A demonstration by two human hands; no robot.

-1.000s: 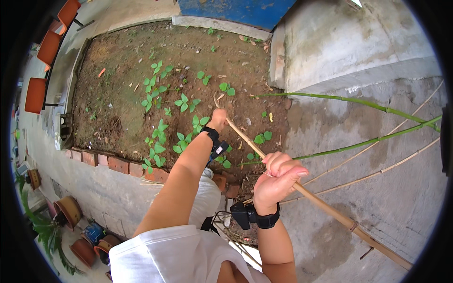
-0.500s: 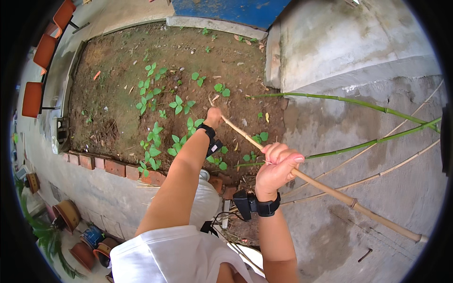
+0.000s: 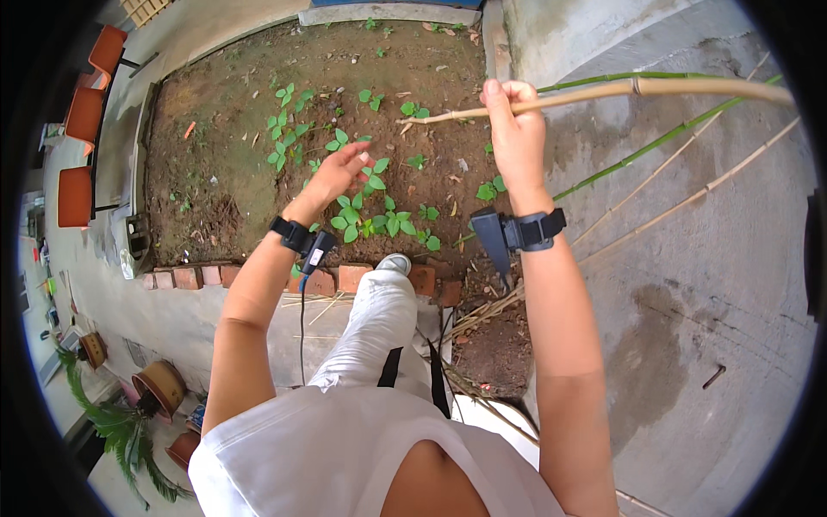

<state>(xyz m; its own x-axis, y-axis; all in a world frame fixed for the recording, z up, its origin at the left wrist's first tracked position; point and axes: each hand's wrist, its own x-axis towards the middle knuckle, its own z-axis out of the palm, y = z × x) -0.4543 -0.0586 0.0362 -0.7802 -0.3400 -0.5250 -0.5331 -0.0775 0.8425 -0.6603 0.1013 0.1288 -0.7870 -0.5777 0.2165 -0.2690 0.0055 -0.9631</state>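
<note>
My right hand (image 3: 519, 142) is wrapped around a dry tan bamboo pole (image 3: 594, 91). The pole's thin end sits over the soil, while its thicker end runs off toward the right rim. Off the pole, my left hand (image 3: 340, 175) hovers above the leaves with its fingers apart and nothing visible in them. Several young green plants (image 3: 392, 221) grow under and around the left hand in the soil bed (image 3: 233, 103). A black strap with a small device circles each wrist.
Green bamboo poles (image 3: 637, 152) and a thin dry pole (image 3: 689, 195) lean at the right over concrete. Red bricks (image 3: 353, 277) edge the bed beside my shoe (image 3: 395, 264). Orange chairs (image 3: 84, 116) stand at left, near potted plants (image 3: 159, 386). Cut stalks lie by my legs.
My left hand has let go of the pole and moved left. My right hand has moved up and away from me, swinging the pole from a steep slant to nearly level.
</note>
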